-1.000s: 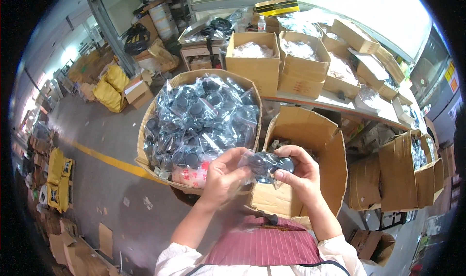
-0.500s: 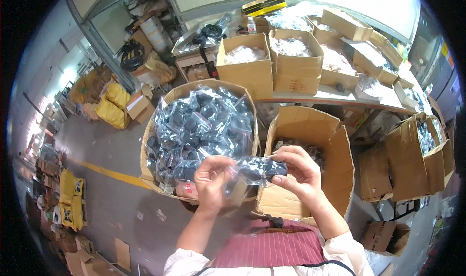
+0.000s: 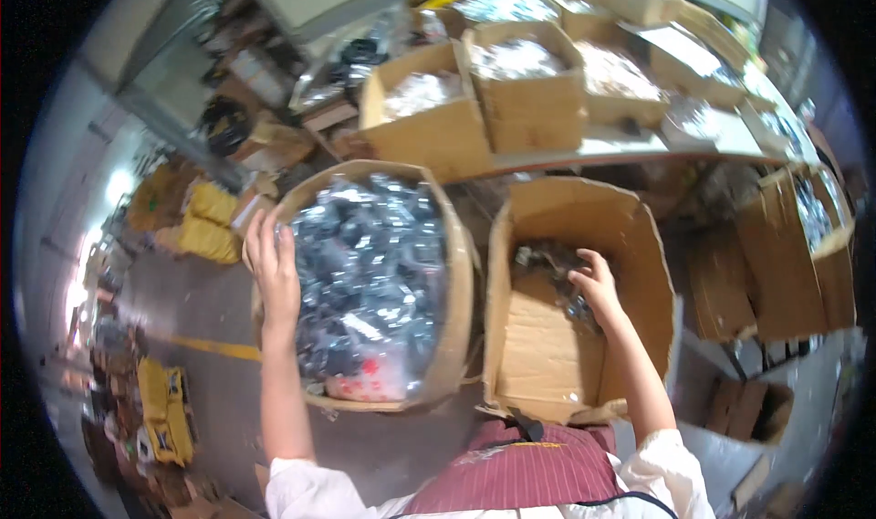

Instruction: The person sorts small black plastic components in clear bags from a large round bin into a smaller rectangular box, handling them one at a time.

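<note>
A large cardboard box [image 3: 461, 245] on the left is full of dark round parts in clear plastic bags [image 3: 374, 254]. At its left rim lies my left hand [image 3: 274, 272], fingers stretched and apart, with no item visible in it. My right hand [image 3: 598, 291] reaches down into the cardboard box on the right [image 3: 538, 359]. Its thumb and forefinger are apart, just over a small heap of bagged dark parts [image 3: 546, 262] toward the back. Motion blurs that hand, and whether its fingertips touch the heap is unclear.
Behind, a white table [image 3: 630, 145] bears several open cardboard boxes [image 3: 534, 113] of bagged items. More cartons [image 3: 785, 254] stand at the right. Yellow sacks [image 3: 214, 222] lie on the floor at the left, near a yellow floor line [image 3: 214, 346].
The bagged dark part is out of both hands. My left hand has moved left to the full box's rim, and my right hand into the right box. The view has shifted.
</note>
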Tool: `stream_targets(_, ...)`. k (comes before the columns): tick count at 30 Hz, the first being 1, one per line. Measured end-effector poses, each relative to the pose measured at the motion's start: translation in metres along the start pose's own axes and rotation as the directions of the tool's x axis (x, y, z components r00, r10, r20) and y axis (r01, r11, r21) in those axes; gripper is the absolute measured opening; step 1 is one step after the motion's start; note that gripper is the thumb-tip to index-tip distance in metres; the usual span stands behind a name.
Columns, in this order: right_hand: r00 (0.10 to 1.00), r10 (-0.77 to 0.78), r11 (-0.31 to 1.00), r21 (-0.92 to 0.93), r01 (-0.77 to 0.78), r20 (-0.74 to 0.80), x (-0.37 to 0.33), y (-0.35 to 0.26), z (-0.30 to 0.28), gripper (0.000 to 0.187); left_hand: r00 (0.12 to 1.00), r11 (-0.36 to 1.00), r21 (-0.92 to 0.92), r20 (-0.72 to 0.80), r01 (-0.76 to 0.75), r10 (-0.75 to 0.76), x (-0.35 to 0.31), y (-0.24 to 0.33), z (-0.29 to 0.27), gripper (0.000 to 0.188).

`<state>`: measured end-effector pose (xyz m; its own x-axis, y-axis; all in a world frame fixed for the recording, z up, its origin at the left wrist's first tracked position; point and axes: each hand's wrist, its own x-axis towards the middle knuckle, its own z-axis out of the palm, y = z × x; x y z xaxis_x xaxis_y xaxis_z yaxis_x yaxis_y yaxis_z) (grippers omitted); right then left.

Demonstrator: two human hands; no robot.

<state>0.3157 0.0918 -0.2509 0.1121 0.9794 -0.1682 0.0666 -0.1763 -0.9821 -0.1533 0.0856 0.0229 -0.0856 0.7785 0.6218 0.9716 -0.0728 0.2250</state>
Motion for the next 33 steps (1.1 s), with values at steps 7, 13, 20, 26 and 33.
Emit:
stream_targets(7, 0.867, 0.443, 0.543, -0.701, -0.462, -0.228, 0.042, 0.181, -0.058, 0.093, 0.94, 0.948, 0.31, 0.338, -0.071, -0.04, -0.02, 0.022, 0.07, 0.04)
stream_targets(13, 0.864, 0.482, 0.689, -0.672, -0.271, 0.146, 0.118, 0.253, -0.089, 0.129, 0.97, 0.979, 0.191, 0.24, -0.076, 0.028, -0.026, 0.024, 0.073, 0.045)
stream_targets(20, 0.864, 0.436, 0.183, -0.965, 0.187, 0.25, 0.21, 0.273, -0.06, 0.122, 0.956, 0.994, 0.108, 0.289, 0.023, -0.054, -0.033, 0.023, 0.077, 0.037)
stream_targets(26, 0.842, 0.481, 0.2, -0.965, 0.169, 0.246, 0.152, 0.273, -0.025, 0.11, 0.964, 0.988, 0.149, 0.257, 0.033, -0.071, -0.044, 0.005, 0.067, 0.031)
stream_targets(33, 0.926, 0.351, 0.22, -0.973, 0.061, 0.138, 0.12, 0.31, -0.009, 0.078, 0.992, 0.999, 0.045, 0.128, -0.015, 0.009, -0.038, -0.001, 0.079, 0.029)
